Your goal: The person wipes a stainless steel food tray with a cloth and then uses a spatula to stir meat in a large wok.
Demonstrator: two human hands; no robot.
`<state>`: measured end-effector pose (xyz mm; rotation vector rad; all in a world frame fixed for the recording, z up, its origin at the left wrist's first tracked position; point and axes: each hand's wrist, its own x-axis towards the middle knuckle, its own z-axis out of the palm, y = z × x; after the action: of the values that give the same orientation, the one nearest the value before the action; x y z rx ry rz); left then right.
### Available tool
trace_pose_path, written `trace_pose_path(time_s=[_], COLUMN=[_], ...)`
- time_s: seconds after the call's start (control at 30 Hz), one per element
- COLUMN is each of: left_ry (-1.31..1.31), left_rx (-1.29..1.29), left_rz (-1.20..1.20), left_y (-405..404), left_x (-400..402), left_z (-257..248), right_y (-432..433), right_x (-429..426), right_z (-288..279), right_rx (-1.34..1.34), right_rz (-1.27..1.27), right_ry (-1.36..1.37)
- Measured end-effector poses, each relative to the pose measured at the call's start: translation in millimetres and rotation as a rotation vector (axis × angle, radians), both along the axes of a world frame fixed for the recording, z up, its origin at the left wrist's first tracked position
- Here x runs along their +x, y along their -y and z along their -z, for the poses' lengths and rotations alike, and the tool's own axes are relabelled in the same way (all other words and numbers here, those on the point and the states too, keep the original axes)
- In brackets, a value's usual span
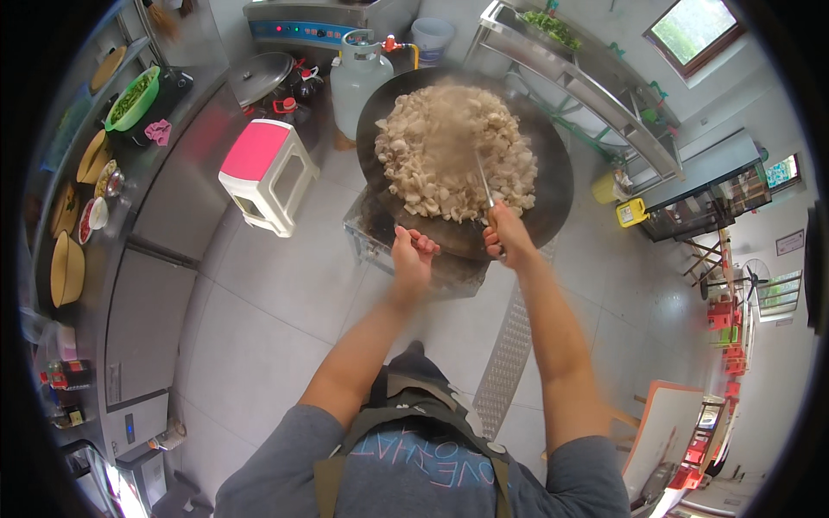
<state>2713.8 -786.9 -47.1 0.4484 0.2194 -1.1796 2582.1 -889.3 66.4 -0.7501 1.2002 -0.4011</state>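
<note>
A large dark wok [557, 188] sits on a low metal stove [369, 236], heaped with pale chopped food pieces [447, 149], steam over the middle. My right hand [508, 236] is closed around the wooden handle of a long metal utensil [484, 178]; its far end is hidden in the food and steam. At the wok's near edge is my left hand [416, 249], fingers curled; whether it grips the wok's rim or a handle there cannot be made out.
Left of the wok stand a white gas cylinder [359, 81] and a pink-topped plastic stool [259, 152]. A steel counter [149, 129] with bowls runs along the left. A steel sink stand [576, 71] is at the upper right, near a yellow jug [631, 212]. A floor grate [505, 356] lies below.
</note>
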Motion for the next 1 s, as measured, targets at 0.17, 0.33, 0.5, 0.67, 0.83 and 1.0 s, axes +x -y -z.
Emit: trace_pose_path(time_s=[0.17, 0.33, 0.5, 0.67, 0.83, 1.0], left_ry=[0.039, 0.024, -0.025, -0.007, 0.044, 0.039], left_rx=[-0.001, 0.024, 0.221, 0.458, 0.475, 0.446], left_rz=[0.011, 0.012, -0.013, -0.112, -0.173, -0.165], left_y=[-2, -1, 9, 27, 25, 20], left_x=[10, 7, 10, 1, 1, 1], left_z=[-11, -16, -31, -39, -37, -36], right_y=[-59, -78, -95, -96, -73, 5], right_x=[-22, -92, -117, -139, -158, -191], right_z=[-22, -80, -103, -76, -55, -53], right_rx=[0.086, 0.077, 0.075, -0.228, -0.366, -0.571], right_rz=[0.073, -0.042, 0.034, 0.019, 0.057, -0.255], right_ry=[0.048, -0.049, 0.161, -0.353, -0.679, -1.014])
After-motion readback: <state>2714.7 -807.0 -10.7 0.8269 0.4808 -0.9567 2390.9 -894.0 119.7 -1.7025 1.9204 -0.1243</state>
